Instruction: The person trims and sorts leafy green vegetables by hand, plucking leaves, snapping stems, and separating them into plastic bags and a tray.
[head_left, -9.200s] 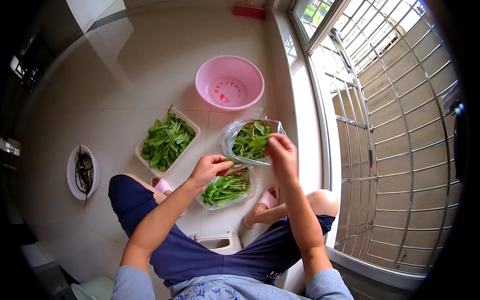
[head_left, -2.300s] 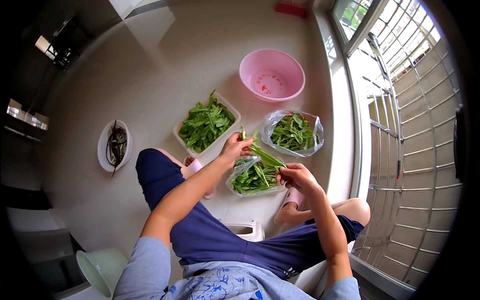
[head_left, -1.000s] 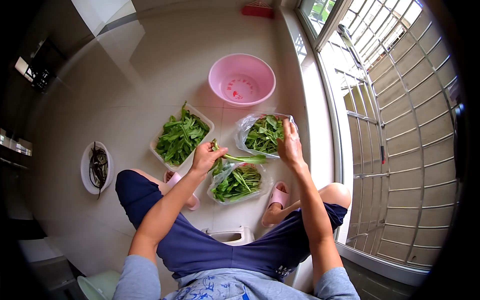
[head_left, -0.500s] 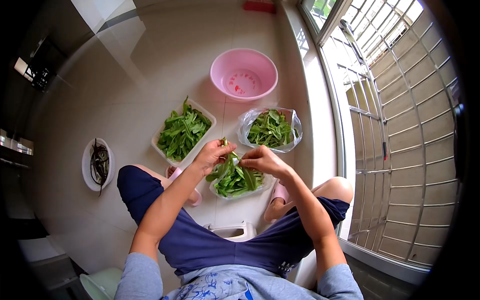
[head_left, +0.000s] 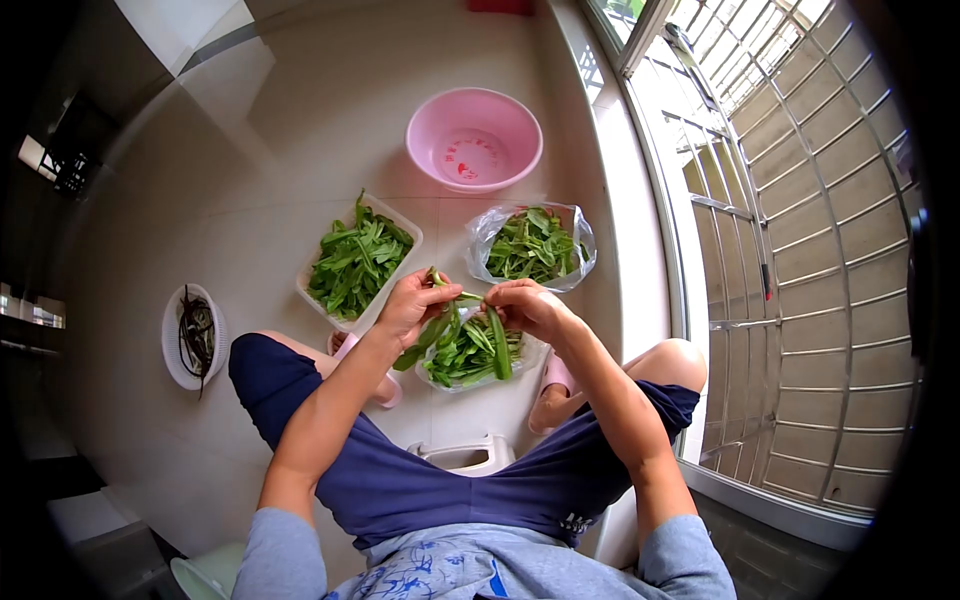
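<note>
My left hand (head_left: 412,304) is closed around the stem of a leafy green (head_left: 440,325), its leaves hanging down. Opposite it, my right hand (head_left: 525,306) pinches a long green leaf (head_left: 499,345) at the upper end. A pale stem spans the small gap between the two hands. Below them a clear plastic bag (head_left: 530,350) holds more leafy greens (head_left: 462,362) on the floor between my feet. Beyond my left hand stands a white rectangular basket (head_left: 414,228) heaped with leaves, and beyond my right a second clear bag (head_left: 482,262) of greens.
A pink basin (head_left: 500,150) sits on the tiled floor ahead. At far left is a white oval basket (head_left: 172,340) with dark, thin, long pieces. The window ledge (head_left: 640,230) and metal grille run along the right. A white stool edge (head_left: 495,455) shows between my legs.
Both hands stay close together over the bag, and the leaf at my right hand now hangs more upright. The view has shifted slightly, moving the basin and baskets a little up and left.
</note>
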